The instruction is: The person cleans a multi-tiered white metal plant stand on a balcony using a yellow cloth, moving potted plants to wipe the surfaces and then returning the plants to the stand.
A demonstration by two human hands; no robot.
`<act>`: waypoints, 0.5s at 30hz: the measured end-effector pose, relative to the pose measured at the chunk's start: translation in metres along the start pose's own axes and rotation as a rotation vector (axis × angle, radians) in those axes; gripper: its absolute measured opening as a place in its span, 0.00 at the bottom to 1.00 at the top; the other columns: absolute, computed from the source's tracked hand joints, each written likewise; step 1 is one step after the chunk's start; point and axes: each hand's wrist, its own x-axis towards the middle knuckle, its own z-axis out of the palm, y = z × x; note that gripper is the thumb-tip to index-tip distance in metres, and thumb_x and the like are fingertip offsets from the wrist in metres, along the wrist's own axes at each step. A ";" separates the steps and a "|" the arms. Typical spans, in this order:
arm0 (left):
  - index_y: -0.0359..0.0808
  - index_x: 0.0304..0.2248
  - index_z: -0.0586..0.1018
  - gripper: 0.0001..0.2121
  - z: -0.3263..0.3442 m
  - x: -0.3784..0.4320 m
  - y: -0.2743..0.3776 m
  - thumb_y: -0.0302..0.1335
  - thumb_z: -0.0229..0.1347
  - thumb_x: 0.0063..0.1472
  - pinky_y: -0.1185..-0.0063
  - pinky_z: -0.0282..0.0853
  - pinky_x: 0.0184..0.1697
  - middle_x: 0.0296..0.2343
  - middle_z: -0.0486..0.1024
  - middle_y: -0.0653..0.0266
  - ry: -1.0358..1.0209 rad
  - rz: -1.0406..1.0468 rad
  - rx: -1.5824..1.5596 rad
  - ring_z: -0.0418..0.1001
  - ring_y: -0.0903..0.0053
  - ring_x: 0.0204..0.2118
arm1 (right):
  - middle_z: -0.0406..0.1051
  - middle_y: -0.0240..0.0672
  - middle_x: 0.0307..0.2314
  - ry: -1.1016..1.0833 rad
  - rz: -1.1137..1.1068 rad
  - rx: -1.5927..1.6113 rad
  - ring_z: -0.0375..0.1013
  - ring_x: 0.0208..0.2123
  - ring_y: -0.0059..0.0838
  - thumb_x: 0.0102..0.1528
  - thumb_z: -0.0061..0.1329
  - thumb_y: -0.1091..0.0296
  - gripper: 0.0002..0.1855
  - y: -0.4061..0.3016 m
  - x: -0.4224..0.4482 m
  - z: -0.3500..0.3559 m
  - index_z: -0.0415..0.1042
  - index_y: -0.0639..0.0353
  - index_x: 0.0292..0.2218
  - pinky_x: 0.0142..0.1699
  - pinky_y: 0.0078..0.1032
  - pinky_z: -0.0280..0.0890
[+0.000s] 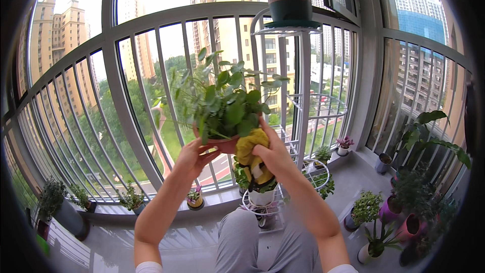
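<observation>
Held up before the balcony railing is a leafy green plant [231, 106] in a reddish-brown pot [226, 145]. My left hand [193, 155] grips the pot's left side, fingers under its rim. On the right side, my right hand [272, 149] presses a yellow cloth [254, 146] against the pot; some of its fingers are hidden behind the pot and cloth. The cloth hangs down, with a pale patch and dark edging showing. Below it, a white pot [261, 198] with a plant stands on a lower ring of the white metal plant stand [303, 121].
High on the stand sits a dark green pot [288, 2]. Small pots line the window ledge, including a yellow one [195, 201]. Several potted plants stand on the floor at right, among them a purple pot [391, 208]; a tall grey pot [70, 216] is at left.
</observation>
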 end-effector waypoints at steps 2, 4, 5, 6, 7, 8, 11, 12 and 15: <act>0.28 0.41 0.73 0.12 0.010 0.024 -0.020 0.30 0.45 0.68 0.69 0.76 0.46 0.37 0.73 0.53 -0.044 -0.024 -0.039 0.73 0.67 0.37 | 0.68 0.37 0.43 0.041 0.041 0.141 0.68 0.43 0.25 0.46 0.42 0.84 0.44 -0.001 -0.005 -0.018 0.44 0.61 0.64 0.49 0.19 0.63; 0.28 0.41 0.72 0.12 0.024 0.043 -0.043 0.30 0.46 0.68 0.69 0.76 0.45 0.36 0.72 0.54 -0.042 -0.059 -0.073 0.71 0.67 0.39 | 0.64 0.40 0.47 0.090 0.117 0.133 0.66 0.47 0.30 0.45 0.43 0.81 0.45 0.003 -0.010 -0.036 0.45 0.60 0.64 0.52 0.22 0.61; 0.28 0.40 0.72 0.11 0.034 0.047 -0.049 0.30 0.46 0.68 0.69 0.77 0.45 0.35 0.72 0.55 -0.014 -0.076 -0.083 0.71 0.67 0.39 | 0.60 0.44 0.50 0.108 0.165 0.147 0.64 0.50 0.34 0.45 0.43 0.79 0.45 0.003 -0.012 -0.042 0.47 0.59 0.64 0.55 0.24 0.58; 0.28 0.41 0.72 0.11 0.043 0.049 -0.055 0.30 0.45 0.68 0.70 0.76 0.46 0.36 0.72 0.55 -0.008 -0.077 -0.066 0.71 0.67 0.40 | 0.60 0.44 0.50 0.118 0.161 0.140 0.64 0.50 0.34 0.45 0.43 0.79 0.45 0.006 -0.014 -0.047 0.47 0.59 0.64 0.55 0.24 0.58; 0.28 0.41 0.72 0.11 0.048 0.052 -0.057 0.30 0.45 0.68 0.70 0.76 0.46 0.36 0.72 0.55 -0.019 -0.079 -0.067 0.71 0.67 0.40 | 0.61 0.42 0.50 0.128 0.171 0.155 0.64 0.50 0.33 0.45 0.44 0.79 0.44 0.008 -0.015 -0.052 0.47 0.59 0.64 0.55 0.24 0.58; 0.28 0.41 0.72 0.11 0.052 0.055 -0.060 0.29 0.45 0.68 0.70 0.76 0.47 0.36 0.72 0.55 -0.039 -0.081 -0.071 0.71 0.68 0.40 | 0.62 0.41 0.50 0.136 0.182 0.172 0.65 0.49 0.32 0.45 0.44 0.80 0.44 0.010 -0.016 -0.056 0.47 0.59 0.63 0.54 0.24 0.59; 0.28 0.42 0.72 0.11 0.062 0.063 -0.065 0.29 0.45 0.68 0.72 0.74 0.49 0.36 0.72 0.56 -0.036 -0.078 -0.074 0.70 0.70 0.40 | 0.64 0.40 0.49 0.087 0.172 0.178 0.65 0.49 0.31 0.46 0.44 0.80 0.44 0.010 -0.015 -0.064 0.47 0.59 0.63 0.54 0.23 0.59; 0.28 0.41 0.72 0.11 0.064 0.064 -0.066 0.29 0.45 0.68 0.72 0.74 0.48 0.37 0.72 0.57 -0.024 -0.057 -0.065 0.70 0.71 0.40 | 0.64 0.41 0.50 0.082 0.168 0.198 0.65 0.48 0.30 0.46 0.44 0.79 0.43 0.012 -0.013 -0.063 0.47 0.59 0.63 0.54 0.22 0.59; 0.29 0.42 0.71 0.12 0.061 0.062 -0.074 0.30 0.46 0.67 0.71 0.74 0.48 0.38 0.71 0.56 0.013 -0.021 -0.073 0.70 0.68 0.41 | 0.65 0.40 0.48 0.110 0.148 0.219 0.66 0.48 0.30 0.46 0.44 0.79 0.43 0.025 -0.002 -0.060 0.47 0.59 0.63 0.53 0.22 0.59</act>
